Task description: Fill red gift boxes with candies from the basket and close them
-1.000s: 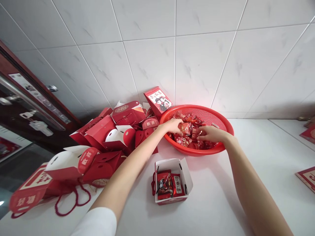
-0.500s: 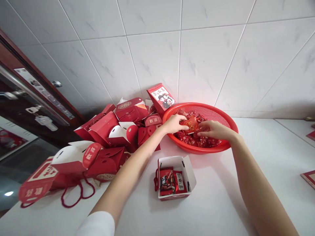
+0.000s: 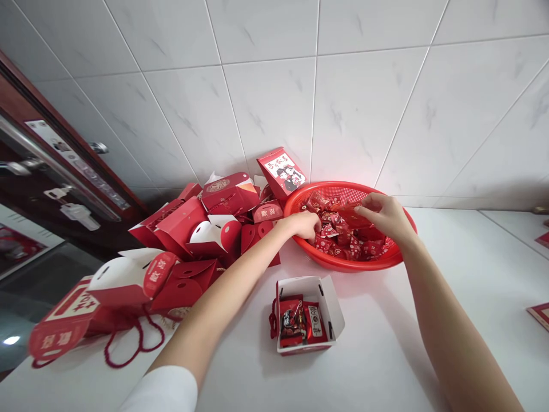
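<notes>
Both hands are inside a red plastic basket (image 3: 343, 265) filled with red wrapped candies (image 3: 332, 246). At the basket's left side, my left hand (image 3: 306, 225) has its fingers curled down among the candies; what they grip, if anything, is hidden. My right hand (image 3: 383, 214) pinches a flat red packet (image 3: 354, 215) between thumb and fingers above the candies. In front of the basket stands an opened small gift box (image 3: 306, 350), white inside, with red packets (image 3: 300, 321) in it and a dark red cord at its left side.
Several red gift boxes (image 3: 229, 194), some with flaps open, are heaped on the left of the white table (image 3: 364, 355). A tiled wall (image 3: 266, 114) rises behind. Keys (image 3: 77, 212) hang from a dark door at the far left. A red item (image 3: 539, 315) lies at the right edge.
My left hand has let go of the red packet and dropped into the candies at the left. My right hand has drawn the packet a little up and to the right.
</notes>
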Demonstrator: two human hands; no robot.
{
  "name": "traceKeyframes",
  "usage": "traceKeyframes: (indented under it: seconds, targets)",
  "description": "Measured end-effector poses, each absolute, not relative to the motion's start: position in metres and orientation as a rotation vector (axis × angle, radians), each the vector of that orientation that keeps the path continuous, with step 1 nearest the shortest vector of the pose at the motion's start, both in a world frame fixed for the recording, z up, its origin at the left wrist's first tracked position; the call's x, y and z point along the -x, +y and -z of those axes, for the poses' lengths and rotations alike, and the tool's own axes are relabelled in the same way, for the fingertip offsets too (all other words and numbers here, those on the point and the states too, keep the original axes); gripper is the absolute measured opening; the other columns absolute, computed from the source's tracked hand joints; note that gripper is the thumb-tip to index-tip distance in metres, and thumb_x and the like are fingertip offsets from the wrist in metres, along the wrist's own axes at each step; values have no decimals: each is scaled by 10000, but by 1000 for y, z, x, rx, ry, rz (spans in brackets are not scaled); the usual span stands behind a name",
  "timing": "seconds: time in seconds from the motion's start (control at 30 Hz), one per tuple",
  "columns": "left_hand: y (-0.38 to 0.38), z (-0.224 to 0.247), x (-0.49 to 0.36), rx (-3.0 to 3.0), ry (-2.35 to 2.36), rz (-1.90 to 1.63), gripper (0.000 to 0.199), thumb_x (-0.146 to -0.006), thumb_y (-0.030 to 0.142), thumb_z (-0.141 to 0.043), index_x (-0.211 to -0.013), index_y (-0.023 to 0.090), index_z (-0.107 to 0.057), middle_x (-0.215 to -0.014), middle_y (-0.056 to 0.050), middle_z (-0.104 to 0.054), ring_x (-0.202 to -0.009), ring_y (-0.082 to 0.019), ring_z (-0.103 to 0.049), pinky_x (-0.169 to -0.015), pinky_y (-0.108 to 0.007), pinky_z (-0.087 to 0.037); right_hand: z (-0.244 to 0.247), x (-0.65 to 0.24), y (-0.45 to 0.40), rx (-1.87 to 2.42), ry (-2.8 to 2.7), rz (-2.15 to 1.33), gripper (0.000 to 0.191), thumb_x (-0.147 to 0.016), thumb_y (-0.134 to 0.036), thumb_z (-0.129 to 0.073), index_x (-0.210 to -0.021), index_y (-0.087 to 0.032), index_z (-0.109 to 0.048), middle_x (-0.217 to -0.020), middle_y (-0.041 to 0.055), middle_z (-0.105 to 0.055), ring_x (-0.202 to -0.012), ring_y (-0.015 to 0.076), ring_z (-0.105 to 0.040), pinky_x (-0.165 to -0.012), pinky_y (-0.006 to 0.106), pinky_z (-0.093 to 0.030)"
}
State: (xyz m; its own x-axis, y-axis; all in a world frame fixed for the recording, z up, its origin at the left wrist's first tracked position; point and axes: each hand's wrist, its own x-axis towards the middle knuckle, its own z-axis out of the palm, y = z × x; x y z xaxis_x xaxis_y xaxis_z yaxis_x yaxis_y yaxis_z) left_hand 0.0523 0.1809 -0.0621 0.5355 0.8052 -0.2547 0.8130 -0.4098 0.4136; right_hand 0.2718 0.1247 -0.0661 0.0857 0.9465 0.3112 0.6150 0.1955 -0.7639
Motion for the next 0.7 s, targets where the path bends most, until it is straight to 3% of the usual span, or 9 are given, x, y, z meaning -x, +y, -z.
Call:
traceKeyframes:
  seconds: [0.07,0.13,0.3,0.47,0.7]
  targets:
    - [184,66,-58,-2281,1332,111,496,-450,88,-841,-922,233,-799,-1085,-98,-779,-1064,-365,-687,-861,-375,-544,68,-272,126,1562,-1600,-454,190,-733,-397,-620,-680,-229,-548,-653,7,-634,-646,189,-573,-602,309,-424]
    - [188,70,-64,-2277,1348,122,473,-424,78,-832,-871,225,-792,-1063,-111,-776,-1049,-373,-678,-838,-380,-532,69,-273,127,1599,-1603,-422,176,-721,-387,-608,-664,-235,-540,-643,9,-640,-639,194,-577,-591,308,-425]
    - [197,79,-67,-2214,1290,-50,52,-654,228,-737,-686,193,-713,-723,-46,-712,-806,-251,-669,-741,-317,-488,69,-273,129,1666,-1589,-380,154,-706,-371,-597,-650,-237,-543,-644,15,-665,-646,201,-607,-574,298,-436]
    - [202,81,-63,-2097,1215,-288,219,-791,312,-636,-611,189,-612,-615,-7,-594,-659,-186,-563,-665,-308,-434,66,-272,128,1728,-1579,-388,147,-716,-352,-604,-653,-238,-536,-645,18,-669,-645,203,-607,-583,307,-432]
    - [200,80,-60,-1934,1139,-491,251,-862,330,-571,-662,182,-607,-700,-10,-602,-685,-164,-517,-693,-313,-412,68,-274,129,1746,-1609,-360,128,-733,-320,-609,-659,-233,-552,-679,31,-694,-676,209,-627,-575,301,-440]
